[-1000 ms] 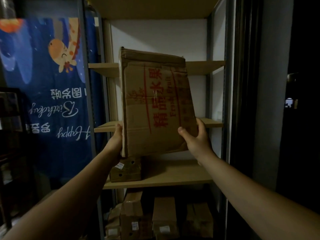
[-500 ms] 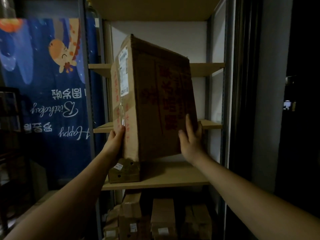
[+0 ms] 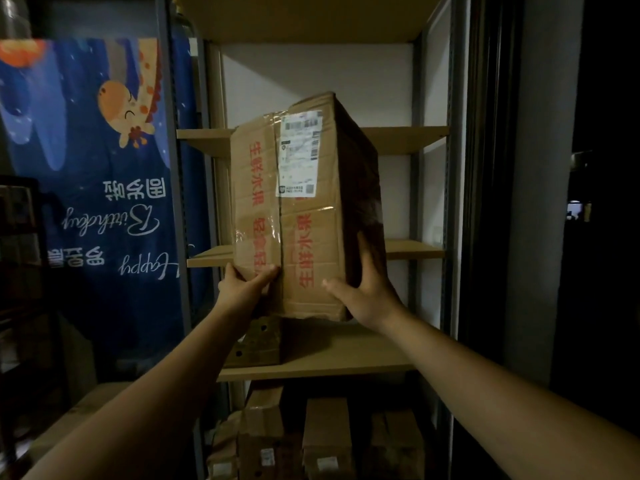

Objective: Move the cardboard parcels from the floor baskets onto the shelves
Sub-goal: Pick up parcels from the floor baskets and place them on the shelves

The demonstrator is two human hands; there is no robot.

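Head view: my left hand (image 3: 242,285) grips the lower left corner of the big parcel (image 3: 304,209) and my right hand (image 3: 367,292) clasps its lower right edge, holding it upright before the shelf rack (image 3: 346,358), seemingly off its boards. A small box (image 3: 258,344) and other parcels (image 3: 325,434) already sit in the rack; this one, I judge, awaits setting down.

Two hands, the left hand (image 3: 242,289) and the right hand (image 3: 363,292), hold one large cardboard parcel (image 3: 304,220). One small dark box (image 3: 258,344) sits at the left end of a shelf. Four shelf boards (image 3: 408,138) are visible. At least four more parcels (image 3: 325,431) stand lowest, too dim to count exactly. There is one blue birthday banner (image 3: 104,168).
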